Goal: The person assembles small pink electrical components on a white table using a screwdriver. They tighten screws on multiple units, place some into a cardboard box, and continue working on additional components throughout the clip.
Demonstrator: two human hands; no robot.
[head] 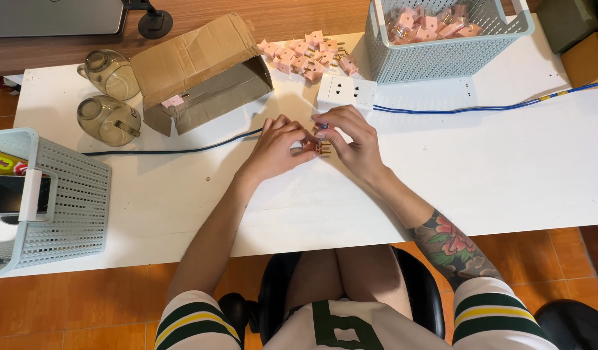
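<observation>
a small pink plastic plug [320, 148] with brass prongs sits above the smooth white counter [506, 175], pinched in the grip of both the left hand [279, 148] and the right hand [351, 142], near a white socket block [346, 93] and perforated plastic basket [448, 55].

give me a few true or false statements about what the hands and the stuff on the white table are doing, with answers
1. Both hands meet on one small pink plug adapter. True: left hand and right hand pinch it together above the white table.
2. The brown cardboard box stands upright. False: it lies on its side, open end facing the person.
3. A loose pile of pink plug adapters lies beside the pale blue plastic basket. True.
4. The two glass mugs are right of the box. False: they are left of it.
5. The white power strip has a red cable. False: blue.
</observation>
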